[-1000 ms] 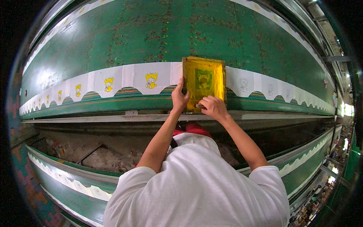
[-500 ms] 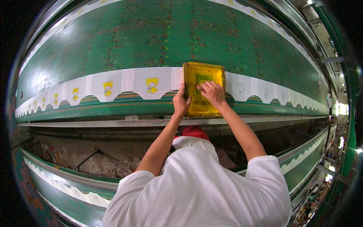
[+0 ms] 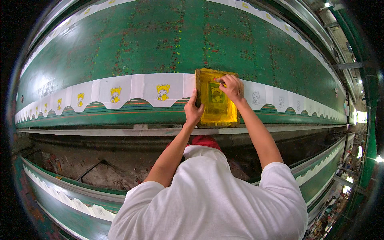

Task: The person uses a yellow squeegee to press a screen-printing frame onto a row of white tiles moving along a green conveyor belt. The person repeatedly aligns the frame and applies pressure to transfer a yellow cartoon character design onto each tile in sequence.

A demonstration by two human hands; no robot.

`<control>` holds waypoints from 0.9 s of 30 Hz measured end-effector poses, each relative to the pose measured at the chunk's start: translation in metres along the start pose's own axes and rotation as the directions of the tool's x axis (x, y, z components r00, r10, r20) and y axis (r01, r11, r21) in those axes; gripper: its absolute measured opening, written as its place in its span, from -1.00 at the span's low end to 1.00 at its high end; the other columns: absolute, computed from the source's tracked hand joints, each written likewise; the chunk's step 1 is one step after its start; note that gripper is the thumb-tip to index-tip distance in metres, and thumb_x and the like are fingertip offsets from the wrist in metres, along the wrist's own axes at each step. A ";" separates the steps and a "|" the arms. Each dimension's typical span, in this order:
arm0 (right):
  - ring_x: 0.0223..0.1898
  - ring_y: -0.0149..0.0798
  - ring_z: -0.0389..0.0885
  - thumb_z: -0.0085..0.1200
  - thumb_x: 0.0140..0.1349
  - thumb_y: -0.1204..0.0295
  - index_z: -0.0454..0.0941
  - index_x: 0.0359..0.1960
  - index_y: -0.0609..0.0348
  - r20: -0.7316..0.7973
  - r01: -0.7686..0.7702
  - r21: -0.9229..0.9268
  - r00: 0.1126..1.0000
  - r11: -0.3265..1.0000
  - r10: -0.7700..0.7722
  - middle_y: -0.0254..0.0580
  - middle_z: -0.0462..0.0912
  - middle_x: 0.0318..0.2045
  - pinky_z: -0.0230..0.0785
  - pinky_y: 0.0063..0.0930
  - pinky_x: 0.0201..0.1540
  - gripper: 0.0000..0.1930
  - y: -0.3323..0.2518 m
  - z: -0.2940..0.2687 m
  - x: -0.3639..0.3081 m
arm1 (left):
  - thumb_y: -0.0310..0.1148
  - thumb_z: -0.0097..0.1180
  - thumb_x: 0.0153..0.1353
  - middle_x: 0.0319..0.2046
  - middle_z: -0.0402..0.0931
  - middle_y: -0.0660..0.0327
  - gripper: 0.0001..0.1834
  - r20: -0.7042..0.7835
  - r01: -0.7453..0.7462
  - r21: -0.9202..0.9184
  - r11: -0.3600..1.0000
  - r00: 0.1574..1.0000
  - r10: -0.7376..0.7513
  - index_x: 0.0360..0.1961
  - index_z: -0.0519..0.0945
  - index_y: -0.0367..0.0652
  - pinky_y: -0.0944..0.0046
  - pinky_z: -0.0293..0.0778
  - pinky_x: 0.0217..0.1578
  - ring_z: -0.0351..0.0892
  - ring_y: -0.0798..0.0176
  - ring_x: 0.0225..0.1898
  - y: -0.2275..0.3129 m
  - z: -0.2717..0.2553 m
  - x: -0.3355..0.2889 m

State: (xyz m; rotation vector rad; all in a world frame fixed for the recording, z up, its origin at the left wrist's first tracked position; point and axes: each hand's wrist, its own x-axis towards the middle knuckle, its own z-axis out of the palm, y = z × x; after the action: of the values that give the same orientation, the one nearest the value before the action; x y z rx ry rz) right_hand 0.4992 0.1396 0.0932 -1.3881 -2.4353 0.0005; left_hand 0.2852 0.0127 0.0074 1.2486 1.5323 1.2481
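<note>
A screen-printing frame (image 3: 219,114) with yellow-stained mesh lies over the white fabric strip (image 3: 138,86) along the near side of the green table. A bear-shaped design (image 3: 216,95) shows in the mesh. My left hand (image 3: 193,110) grips the frame's left side, its fingers along the wooden edge. At the frame's upper right, my right hand (image 3: 233,87) is closed in a pinch on a small squeegee (image 3: 219,81), mostly hidden by the fingers. Left of the frame the fabric carries yellow bear prints (image 3: 163,92); right of it are outline-only bears (image 3: 255,97).
The long green table (image 3: 160,44) is speckled with paint. A pale rail (image 3: 100,131) runs along its near edge. Another fabric strip (image 3: 276,22) lines the far side. Behind me stands a second green table (image 3: 72,214) with more scalloped fabric.
My right hand has moved up and to the right across the mesh, uncovering the bear design. My left hand stays on the frame's left side.
</note>
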 end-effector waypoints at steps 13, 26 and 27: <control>-0.20 -0.06 0.73 0.44 0.16 0.26 0.65 -0.29 -0.01 0.085 0.052 -0.018 0.995 0.999 -0.050 -0.25 0.65 -0.33 0.60 -0.01 -0.18 -0.79 -0.017 0.016 -0.012 | -0.53 0.33 0.18 0.29 0.68 -0.18 -0.05 -0.026 -0.009 0.003 1.000 1.000 0.009 0.67 0.37 -0.12 0.03 0.68 0.13 0.76 -0.22 0.22 -0.010 0.005 0.001; -0.19 -0.10 0.73 0.51 0.11 0.22 0.71 -0.19 0.00 0.204 0.025 -0.010 0.979 1.000 -0.023 -0.28 0.68 -0.30 0.60 -0.11 -0.14 -0.70 -0.079 -0.023 -0.112 | -0.50 0.38 0.18 0.33 0.65 -0.17 -0.05 -0.034 -0.073 0.096 0.993 0.997 0.076 0.66 0.38 -0.11 0.04 0.64 0.19 0.74 -0.17 0.24 -0.004 0.002 0.002; -0.19 -0.10 0.73 0.50 0.11 0.22 0.71 -0.20 0.01 0.190 0.025 -0.015 0.982 1.000 -0.022 -0.28 0.68 -0.30 0.60 -0.10 -0.14 -0.71 -0.080 -0.024 -0.113 | -0.52 0.39 0.20 0.39 0.62 -0.14 -0.04 -0.004 -0.026 0.074 0.997 1.000 0.026 0.67 0.37 -0.11 0.07 0.61 0.26 0.69 -0.12 0.33 -0.003 0.001 0.001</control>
State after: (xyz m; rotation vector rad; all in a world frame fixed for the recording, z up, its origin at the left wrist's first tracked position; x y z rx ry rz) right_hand 0.4920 -0.0006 0.0967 -1.4261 -2.6120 0.1112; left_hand 0.2852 0.0143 0.0041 1.3170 1.5833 1.2220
